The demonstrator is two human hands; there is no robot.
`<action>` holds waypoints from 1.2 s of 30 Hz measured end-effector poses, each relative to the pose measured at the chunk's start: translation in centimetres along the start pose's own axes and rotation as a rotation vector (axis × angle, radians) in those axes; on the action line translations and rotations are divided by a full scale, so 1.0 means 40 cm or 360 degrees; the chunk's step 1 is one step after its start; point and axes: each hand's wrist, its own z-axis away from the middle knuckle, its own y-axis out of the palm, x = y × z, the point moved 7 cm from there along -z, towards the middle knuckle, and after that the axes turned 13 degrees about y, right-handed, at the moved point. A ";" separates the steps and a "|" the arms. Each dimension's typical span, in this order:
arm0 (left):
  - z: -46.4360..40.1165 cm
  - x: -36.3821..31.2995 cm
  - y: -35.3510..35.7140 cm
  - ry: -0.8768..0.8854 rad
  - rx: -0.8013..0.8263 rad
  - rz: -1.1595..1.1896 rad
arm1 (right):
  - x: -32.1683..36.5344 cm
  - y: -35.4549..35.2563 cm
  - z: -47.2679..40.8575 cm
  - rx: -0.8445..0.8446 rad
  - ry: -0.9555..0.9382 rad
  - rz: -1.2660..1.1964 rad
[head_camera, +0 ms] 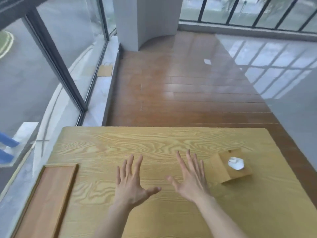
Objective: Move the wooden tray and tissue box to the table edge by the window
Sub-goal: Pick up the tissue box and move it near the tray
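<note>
A long, flat wooden tray (49, 201) lies along the left side of the light wooden table (154, 141), beside the window. A wooden tissue box (231, 169) with a white tissue poking out of its top stands on the right part of the table. My left hand (132, 181) hovers over the table's middle, fingers spread, holding nothing. Just right of it, my right hand (190, 177) is also spread and empty, its fingertips a short way left of the tissue box and not touching it.
A floor-to-ceiling window (42, 66) with a dark frame runs along the left. Beyond the table's far edge lies brown plank floor (180, 86), a white pillar (145, 19) and a black railing (248, 12). A small white scrap (207, 61) lies on the floor.
</note>
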 end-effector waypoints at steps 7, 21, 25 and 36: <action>-0.089 -0.300 0.145 0.0163 0.0120 0.0169 | -0.326 -0.139 -0.052 -0.0220 0.0047 -0.0481; -0.224 -0.564 0.385 -0.0257 0.0253 0.0952 | -0.780 -0.084 -0.169 0.0050 0.1023 -0.2011; -0.260 -0.603 0.447 -0.0466 0.0253 0.1217 | -0.805 -0.043 -0.187 0.0162 0.1046 -0.2123; -0.281 -0.643 0.537 -0.0825 0.0262 0.1358 | -0.821 -0.013 -0.221 0.0298 0.0966 -0.2067</action>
